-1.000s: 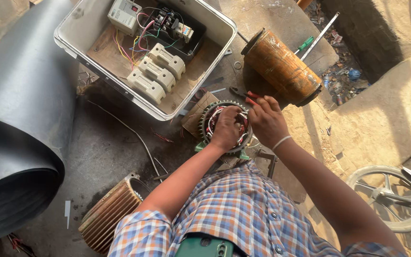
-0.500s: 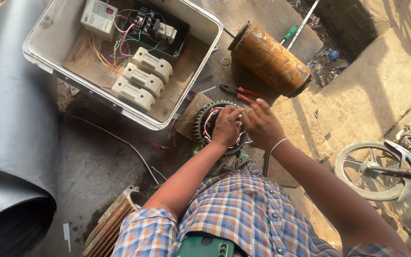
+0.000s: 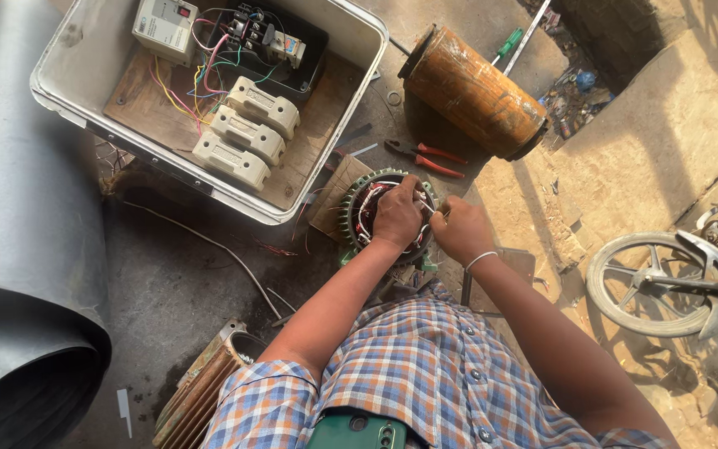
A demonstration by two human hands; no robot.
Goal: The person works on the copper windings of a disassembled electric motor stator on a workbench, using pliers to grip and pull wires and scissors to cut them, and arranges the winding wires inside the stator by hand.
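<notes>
- Crouching over a green motor stator on the floor, the person works with both hands at its open face.
- Left hand lies over the stator's copper windings, its grip closed narrowly on thin white wire ends.
- Right hand, just beside the stator's right rim, pinches the same wire ends; a white bangle sits at its wrist.
- Red-handled pliers lie just beyond the stator, between it and a rusty orange cylinder.
- Beyond the stator to its left stands an open white switch box with coloured wiring.
- Well right of the stator, a motorcycle wheel rests.
</notes>
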